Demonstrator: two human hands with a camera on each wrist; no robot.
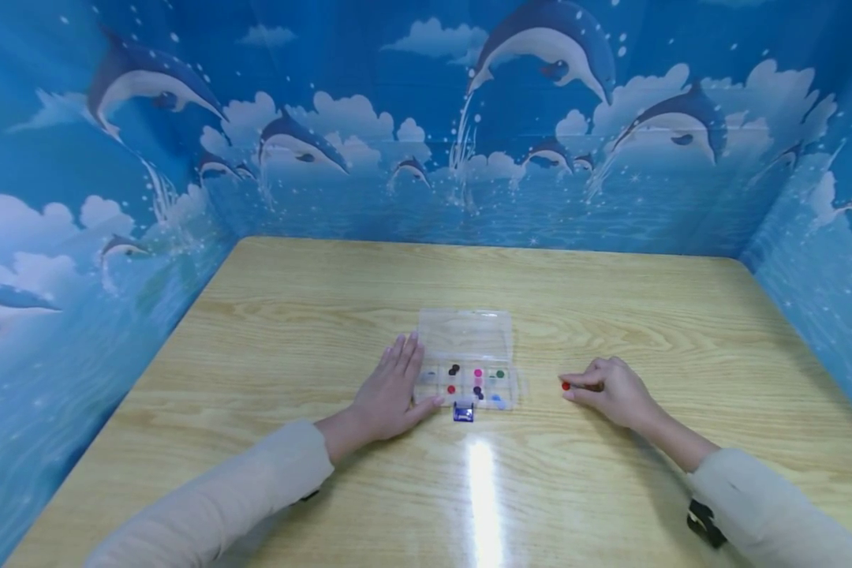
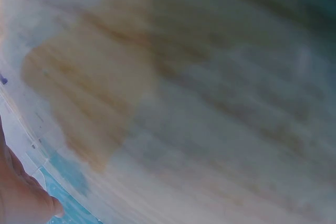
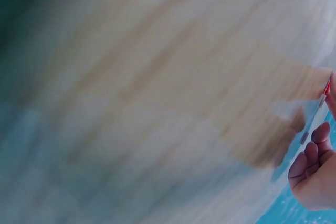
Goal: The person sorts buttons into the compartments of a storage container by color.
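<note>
A clear plastic compartment box (image 1: 465, 334) lies on the table with its lid folded back away from me. Its compartments hold small round pieces in several colours, among them a red disc (image 1: 450, 390), a pink disc (image 1: 478, 372) and a green one (image 1: 500, 375). My left hand (image 1: 390, 394) rests along the box's left side, fingers straight and thumb near the front edge. To the right of the box, my right hand (image 1: 614, 390) pinches a small red disc (image 1: 566, 386) between thumb and fingers. In the right wrist view that red disc (image 3: 327, 86) shows edge-on.
A blue latch (image 1: 463, 412) sticks out at the box's front edge. The wood-grain table (image 1: 312, 300) spreads around it, with a bright light reflection in front. A dolphin-print curtain (image 1: 426, 205) encloses the back and sides.
</note>
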